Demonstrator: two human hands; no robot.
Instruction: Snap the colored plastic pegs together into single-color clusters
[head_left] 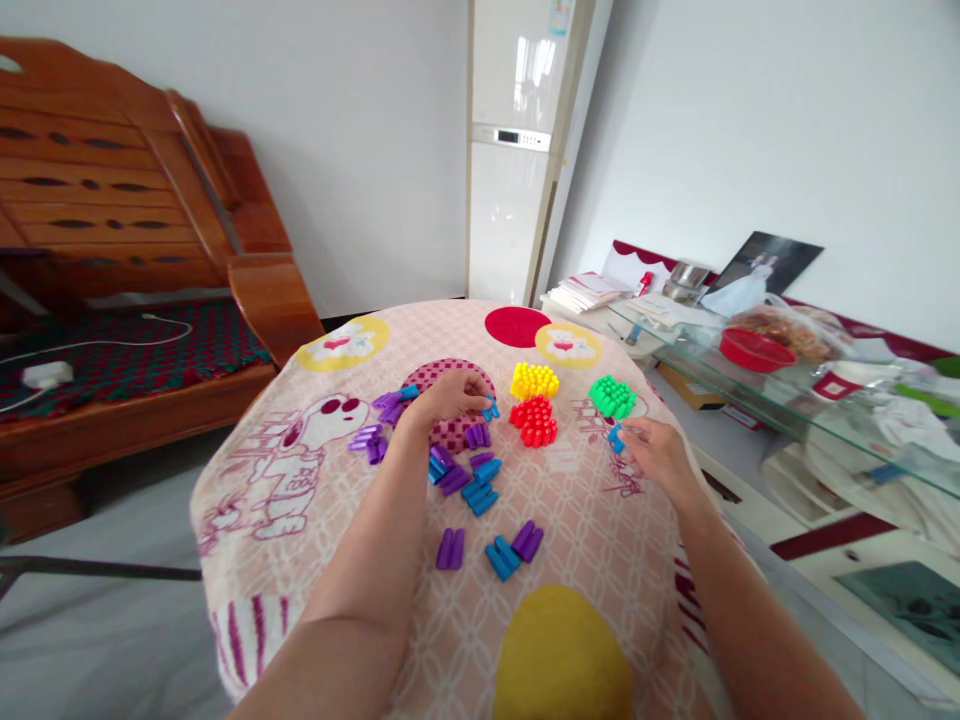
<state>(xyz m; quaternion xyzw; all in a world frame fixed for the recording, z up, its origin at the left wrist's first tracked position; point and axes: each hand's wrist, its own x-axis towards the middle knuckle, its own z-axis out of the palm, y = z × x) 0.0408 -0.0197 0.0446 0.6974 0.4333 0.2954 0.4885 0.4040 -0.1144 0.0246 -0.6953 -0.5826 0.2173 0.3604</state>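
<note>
My left hand (454, 396) is closed in a pinch over the middle of the table. Its fingertips hold a small blue plastic piece (490, 409). At the right, my right hand (657, 450) also pinches a blue plastic piece (616, 438), close to the cloth. Just beyond it stands a tight cluster of green pieces (612, 397). A yellow cluster (534, 381) and a red cluster (533, 421) stand between my hands. Loose purple pieces (451, 549) and blue pieces (502, 558), rounded at one end, lie around my left forearm, several of them side by side.
A patterned pink cloth (570, 520) covers the round table. To the left is a wooden bench (97, 180). A glass-topped cabinet (697, 340) at the right holds a red bowl (756, 350), papers and bags. A tall white appliance (510, 200) stands behind the table.
</note>
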